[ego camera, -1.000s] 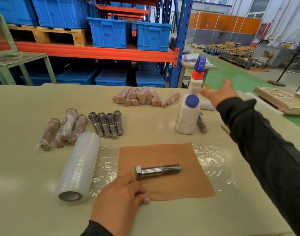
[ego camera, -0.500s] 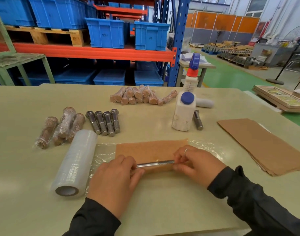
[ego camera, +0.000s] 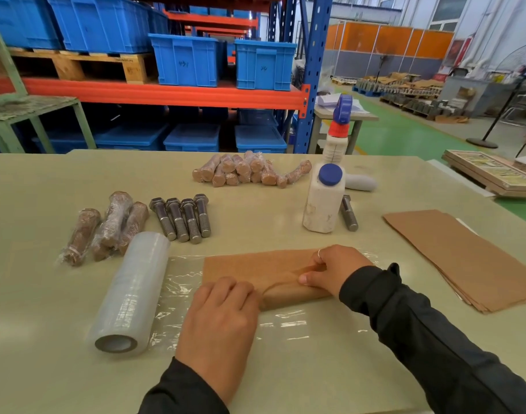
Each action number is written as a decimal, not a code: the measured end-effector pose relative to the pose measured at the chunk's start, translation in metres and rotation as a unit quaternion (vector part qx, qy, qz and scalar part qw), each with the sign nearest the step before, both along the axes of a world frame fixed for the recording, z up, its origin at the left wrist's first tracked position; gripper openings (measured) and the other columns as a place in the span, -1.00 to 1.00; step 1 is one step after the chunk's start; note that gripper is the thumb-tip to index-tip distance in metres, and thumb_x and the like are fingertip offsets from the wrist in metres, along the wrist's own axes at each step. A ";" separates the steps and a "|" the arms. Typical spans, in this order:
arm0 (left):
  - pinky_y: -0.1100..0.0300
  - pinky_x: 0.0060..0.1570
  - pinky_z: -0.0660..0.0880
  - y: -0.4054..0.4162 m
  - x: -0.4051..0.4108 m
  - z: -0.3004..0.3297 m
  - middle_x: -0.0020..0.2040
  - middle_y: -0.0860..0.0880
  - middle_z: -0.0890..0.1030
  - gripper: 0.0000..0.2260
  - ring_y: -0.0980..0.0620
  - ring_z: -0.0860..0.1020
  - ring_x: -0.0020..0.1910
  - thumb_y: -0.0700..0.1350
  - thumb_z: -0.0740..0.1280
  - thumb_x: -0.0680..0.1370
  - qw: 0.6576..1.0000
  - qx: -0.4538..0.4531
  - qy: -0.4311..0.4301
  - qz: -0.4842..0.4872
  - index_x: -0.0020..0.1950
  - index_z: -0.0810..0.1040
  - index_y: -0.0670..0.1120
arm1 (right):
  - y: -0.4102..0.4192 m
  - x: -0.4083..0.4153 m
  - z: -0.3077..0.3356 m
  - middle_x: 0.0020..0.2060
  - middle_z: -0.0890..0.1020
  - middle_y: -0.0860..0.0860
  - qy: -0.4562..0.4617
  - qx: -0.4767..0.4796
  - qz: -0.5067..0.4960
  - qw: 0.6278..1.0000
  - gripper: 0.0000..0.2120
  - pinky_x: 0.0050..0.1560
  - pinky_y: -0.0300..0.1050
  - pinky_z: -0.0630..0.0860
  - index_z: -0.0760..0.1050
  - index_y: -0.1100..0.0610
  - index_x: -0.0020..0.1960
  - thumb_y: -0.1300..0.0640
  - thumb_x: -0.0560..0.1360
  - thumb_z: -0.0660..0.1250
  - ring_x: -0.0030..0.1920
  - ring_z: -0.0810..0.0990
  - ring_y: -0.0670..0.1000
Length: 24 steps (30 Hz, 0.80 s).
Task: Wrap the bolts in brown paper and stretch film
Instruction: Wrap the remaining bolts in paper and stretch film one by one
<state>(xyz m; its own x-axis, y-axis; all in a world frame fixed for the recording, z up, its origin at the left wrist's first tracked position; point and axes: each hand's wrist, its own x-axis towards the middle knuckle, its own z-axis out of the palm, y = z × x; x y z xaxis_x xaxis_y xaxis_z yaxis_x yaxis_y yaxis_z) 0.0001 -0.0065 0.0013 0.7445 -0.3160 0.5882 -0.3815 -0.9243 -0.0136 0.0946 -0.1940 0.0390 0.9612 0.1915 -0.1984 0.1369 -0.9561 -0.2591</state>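
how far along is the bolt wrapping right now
Done: wrapped bundles, plus three by the film roll. In hand: both hands, left and right, roll brown paper over a bolt. Left: film, five bare bolts.

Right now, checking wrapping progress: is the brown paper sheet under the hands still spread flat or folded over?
Folded over: the brown paper sheet's near edge is rolled into a bulging tube, pressed by the left hand and right hand. No bolt shows there.

brown paper (ego camera: 257, 271) on a beige table (ego camera: 46, 339), silver bolts (ego camera: 182, 218), white bottle (ego camera: 323, 201) w/ blue cap, blue crates (ego camera: 185, 59)
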 end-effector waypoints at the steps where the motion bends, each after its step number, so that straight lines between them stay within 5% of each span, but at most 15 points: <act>1: 0.14 -0.10 0.32 0.002 0.002 0.000 -0.18 0.00 0.62 -0.87 -0.03 0.47 -0.11 -0.14 0.38 0.35 1.000 -0.018 0.013 0.011 -0.14 0.66 -0.09 | -0.002 0.001 0.001 0.16 0.53 0.04 0.008 0.003 -0.003 1.000 -0.56 0.07 -0.23 0.33 0.48 0.11 0.22 -0.15 0.47 0.30 0.16 0.48 0.05; 4: 0.13 0.02 0.42 0.014 0.008 0.008 0.08 0.01 0.56 -0.58 -0.03 0.52 0.03 -0.01 0.47 0.39 0.978 -0.137 0.145 0.063 0.22 0.52 -0.06 | -0.008 0.002 0.001 0.20 0.51 0.01 0.023 0.022 -0.010 0.999 -0.55 0.03 -0.28 0.26 0.47 0.08 0.25 -0.16 0.46 0.31 0.20 0.45 0.03; 6: 0.36 0.01 0.31 0.023 0.015 0.009 0.11 0.15 0.47 -0.57 0.13 0.43 0.07 0.06 0.38 0.46 0.949 -0.226 0.214 0.058 0.30 0.43 0.05 | -0.012 0.000 0.000 0.20 0.51 0.00 0.028 0.032 -0.009 0.999 -0.55 0.01 -0.30 0.24 0.48 0.09 0.24 -0.16 0.47 0.30 0.20 0.45 0.02; 10: 0.59 -0.21 0.28 0.026 0.030 0.008 -0.10 0.23 0.50 -0.91 0.32 0.41 -0.15 -0.04 0.35 0.50 0.914 -0.322 0.243 0.036 -0.06 0.51 0.14 | -0.013 -0.002 0.001 0.08 0.51 0.00 0.033 0.029 -0.009 0.999 -0.56 -0.02 -0.29 0.23 0.49 0.11 0.21 -0.17 0.47 0.28 0.10 0.45 0.00; 12: 0.56 -0.27 0.29 0.023 0.035 0.008 -0.19 0.20 0.52 -0.86 0.33 0.41 -0.20 -0.05 0.34 0.51 0.905 -0.334 0.263 0.036 -0.21 0.45 0.14 | -0.012 -0.002 0.001 0.00 0.50 -0.01 0.040 0.024 -0.008 0.999 -0.60 -0.04 -0.28 0.24 0.51 0.12 0.17 -0.15 0.49 0.26 0.00 0.44 -0.02; 15: 0.48 -0.35 0.26 0.019 0.043 0.011 -0.24 0.18 0.50 -0.82 0.24 0.43 -0.22 -0.05 0.33 0.51 0.904 -0.315 0.284 0.059 -0.27 0.42 0.12 | -0.011 -0.001 0.002 -0.18 0.50 0.07 0.035 0.030 -0.013 0.999 -0.66 -0.15 -0.21 0.28 0.53 0.17 -0.12 -0.09 0.54 0.20 -0.16 0.42 -0.01; 19: 0.23 -0.13 0.37 0.014 0.050 0.021 -0.26 0.19 0.47 -0.80 0.09 0.48 -0.12 -0.04 0.30 0.51 0.912 -0.273 0.293 0.088 -0.31 0.40 0.10 | -0.008 -0.001 -0.001 -0.30 0.47 -0.03 0.018 0.010 -0.035 0.999 -0.71 -0.17 -0.23 0.30 0.49 0.11 -0.25 -0.09 0.48 0.30 -0.19 0.44 -0.03; 22: 0.18 -0.02 0.21 0.003 0.044 0.031 -0.20 0.18 0.46 -0.83 0.07 0.46 0.01 -0.10 0.28 0.52 0.963 -0.148 0.204 0.097 -0.24 0.46 0.13 | -0.004 -0.001 0.000 -0.26 0.50 -0.02 0.015 -0.023 -0.022 0.999 -0.71 -0.12 -0.24 0.34 0.40 0.07 -0.31 -0.08 0.46 0.34 -0.16 0.46 -0.02; 24: 0.19 -0.13 0.17 -0.005 0.037 0.029 -0.28 0.13 0.52 -0.83 0.02 0.54 -0.18 -0.22 0.34 0.36 0.989 -0.064 0.125 0.034 -0.30 0.59 0.06 | -0.001 -0.001 0.002 -0.15 0.56 0.02 0.017 -0.027 -0.016 0.999 -0.78 -0.04 -0.22 0.39 0.48 0.09 -0.22 -0.05 0.47 0.34 -0.09 0.50 0.00</act>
